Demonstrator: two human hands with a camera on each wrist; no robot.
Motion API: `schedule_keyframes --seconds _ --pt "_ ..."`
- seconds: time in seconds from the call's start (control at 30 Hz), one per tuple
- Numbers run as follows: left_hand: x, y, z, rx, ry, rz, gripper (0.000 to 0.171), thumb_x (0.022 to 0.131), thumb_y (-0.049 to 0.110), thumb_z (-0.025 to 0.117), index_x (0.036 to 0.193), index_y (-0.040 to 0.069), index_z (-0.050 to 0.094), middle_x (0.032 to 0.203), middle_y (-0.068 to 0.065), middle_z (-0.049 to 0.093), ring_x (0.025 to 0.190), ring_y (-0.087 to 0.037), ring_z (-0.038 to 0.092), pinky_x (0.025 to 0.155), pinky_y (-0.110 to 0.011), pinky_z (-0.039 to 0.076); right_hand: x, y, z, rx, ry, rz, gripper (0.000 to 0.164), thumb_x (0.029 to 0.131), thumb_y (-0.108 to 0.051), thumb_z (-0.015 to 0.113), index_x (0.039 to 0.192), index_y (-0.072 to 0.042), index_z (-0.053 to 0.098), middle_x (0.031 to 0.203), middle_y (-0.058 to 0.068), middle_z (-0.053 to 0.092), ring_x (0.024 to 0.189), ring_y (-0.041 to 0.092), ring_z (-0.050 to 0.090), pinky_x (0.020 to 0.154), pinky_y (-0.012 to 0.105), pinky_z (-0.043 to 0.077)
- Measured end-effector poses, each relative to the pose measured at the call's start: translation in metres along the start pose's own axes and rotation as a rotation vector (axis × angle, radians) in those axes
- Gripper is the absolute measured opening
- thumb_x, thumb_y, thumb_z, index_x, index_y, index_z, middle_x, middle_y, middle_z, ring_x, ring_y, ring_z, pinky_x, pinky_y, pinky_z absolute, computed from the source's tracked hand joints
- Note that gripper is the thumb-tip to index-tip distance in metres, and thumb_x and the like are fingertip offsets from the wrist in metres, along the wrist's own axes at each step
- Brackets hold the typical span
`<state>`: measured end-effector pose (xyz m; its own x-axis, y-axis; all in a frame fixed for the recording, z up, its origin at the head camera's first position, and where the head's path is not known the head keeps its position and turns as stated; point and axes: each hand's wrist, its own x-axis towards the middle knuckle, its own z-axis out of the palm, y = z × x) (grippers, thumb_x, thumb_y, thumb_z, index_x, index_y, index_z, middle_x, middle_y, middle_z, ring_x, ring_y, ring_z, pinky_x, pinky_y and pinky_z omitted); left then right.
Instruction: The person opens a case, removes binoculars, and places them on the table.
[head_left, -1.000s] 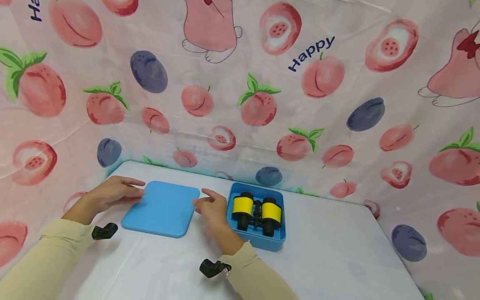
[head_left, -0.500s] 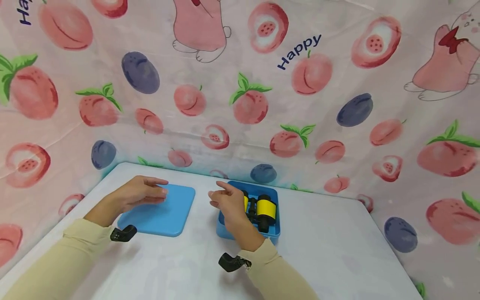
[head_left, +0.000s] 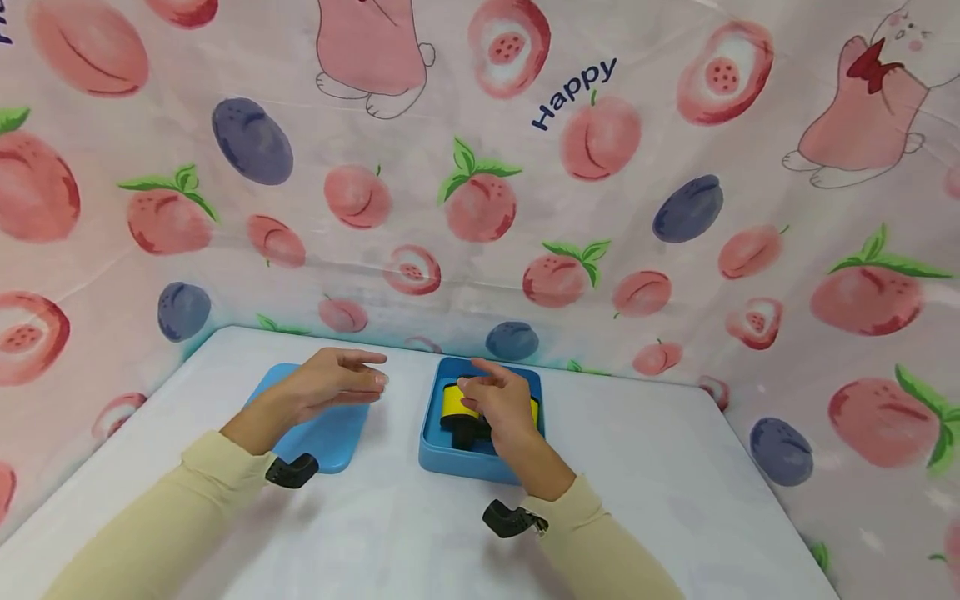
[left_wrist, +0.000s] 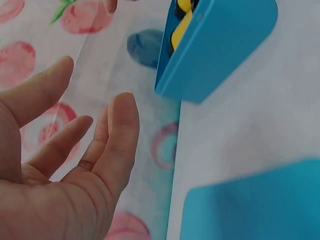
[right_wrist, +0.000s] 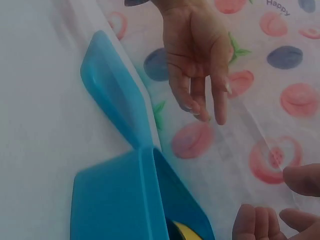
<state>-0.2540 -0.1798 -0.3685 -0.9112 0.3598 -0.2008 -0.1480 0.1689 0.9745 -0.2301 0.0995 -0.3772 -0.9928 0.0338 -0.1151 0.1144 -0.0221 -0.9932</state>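
Observation:
A pair of yellow and black binoculars [head_left: 457,404] lies in a blue open box [head_left: 467,463], partly hidden in the head view by my right hand [head_left: 513,417]. That hand hovers above the box with relaxed fingers and holds nothing. Left of the box, the flat blue lid [head_left: 330,446] rests on the table. My left hand [head_left: 330,387] hangs over the lid, its fingers stretched toward the box and nothing in its grasp. In the left wrist view, space shows between the fingers [left_wrist: 122,130] and the box [left_wrist: 215,55].
A white-covered table [head_left: 637,500] carries the box and lid near its back edge. Behind it hangs a fabric backdrop [head_left: 420,167] printed with peaches, plums and rabbits. A small black wrist device [head_left: 292,471] sits at each sleeve cuff.
Both hands have moved right: the left from the lid's left edge to over it, the right from beside the lid to above the binoculars. The head view has shifted slightly.

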Motion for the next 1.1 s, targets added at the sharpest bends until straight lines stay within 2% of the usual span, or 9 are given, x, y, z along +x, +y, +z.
schedule_keyframes --seconds 0.2,0.37,0.53,0.67,0.8,0.87,0.97,1.1 --pt "0.016 0.009 0.031 0.004 -0.008 0.012 0.064 0.098 0.013 0.073 0.155 0.0 0.047 0.115 -0.008 0.071 0.103 -0.015 0.074 0.102 -0.043 0.058 0.001 -0.001 -0.026 -0.044 0.017 0.0 0.051 0.095 -0.005 0.074 0.144 -0.006 0.062 0.093 0.003 0.064 0.1 0.03 0.071 0.096 0.039 0.062" --pt "0.025 0.011 0.052 0.01 -0.012 0.012 0.063 0.098 0.014 0.074 0.154 0.003 0.049 0.117 -0.01 0.07 0.114 -0.028 0.072 0.105 -0.046 0.056 0.0 0.001 -0.048 -0.12 0.018 0.007 0.053 0.094 -0.007 0.075 0.145 -0.007 0.061 0.096 0.004 0.066 0.108 0.038 0.069 0.102 0.044 0.06" --pt "0.034 0.011 0.066 0.036 -0.03 0.023 0.063 0.097 0.013 0.074 0.154 0.001 0.048 0.124 -0.015 0.07 0.122 -0.036 0.067 0.106 -0.046 0.056 0.002 0.003 -0.065 -0.197 0.04 0.023 0.053 0.091 -0.007 0.077 0.143 -0.008 0.064 0.096 0.004 0.067 0.093 0.024 0.067 0.097 0.039 0.061" --pt "0.04 0.01 0.072 0.05 -0.019 0.013 0.062 0.097 0.013 0.074 0.153 0.002 0.049 0.135 -0.021 0.065 0.123 -0.036 0.068 0.107 -0.045 0.056 0.002 0.005 -0.071 -0.24 0.055 0.029 0.053 0.091 -0.008 0.078 0.142 -0.008 0.064 0.099 0.006 0.065 0.09 0.021 0.064 0.094 0.035 0.061" --pt "0.041 0.007 0.075 0.133 0.065 -0.012 0.06 0.096 0.013 0.076 0.151 0.004 0.053 0.14 -0.022 0.064 0.119 -0.033 0.069 0.108 -0.048 0.055 0.003 0.008 -0.073 -0.313 0.044 0.025 0.05 0.092 -0.009 0.078 0.141 -0.008 0.065 0.102 0.008 0.066 0.094 0.022 0.063 0.089 0.03 0.061" --pt "0.041 0.003 0.075 0.198 0.118 -0.028 0.06 0.094 0.013 0.078 0.149 0.005 0.056 0.14 -0.022 0.064 0.118 -0.031 0.069 0.107 -0.049 0.055 0.002 0.011 -0.074 -0.367 0.016 -0.004 0.049 0.092 -0.01 0.078 0.14 -0.006 0.066 0.104 0.009 0.067 0.096 0.022 0.063 0.087 0.029 0.061" --pt "0.041 -0.002 0.076 0.279 0.161 -0.043 0.06 0.093 0.014 0.08 0.148 0.004 0.057 0.141 -0.022 0.063 0.116 -0.031 0.069 0.104 -0.049 0.058 0.002 0.014 -0.074 -0.431 -0.037 -0.064 0.048 0.092 -0.01 0.079 0.138 -0.006 0.067 0.108 0.012 0.068 0.099 0.023 0.062 0.087 0.032 0.061" --pt "0.045 -0.009 0.077 0.266 0.153 -0.062 0.064 0.092 0.012 0.08 0.15 0.006 0.055 0.148 -0.024 0.058 0.116 -0.033 0.07 0.101 -0.046 0.06 0.004 0.013 -0.073 -0.541 -0.096 -0.159 0.048 0.091 -0.015 0.081 0.137 -0.01 0.069 0.118 0.016 0.069 0.105 0.024 0.063 0.092 0.039 0.06"
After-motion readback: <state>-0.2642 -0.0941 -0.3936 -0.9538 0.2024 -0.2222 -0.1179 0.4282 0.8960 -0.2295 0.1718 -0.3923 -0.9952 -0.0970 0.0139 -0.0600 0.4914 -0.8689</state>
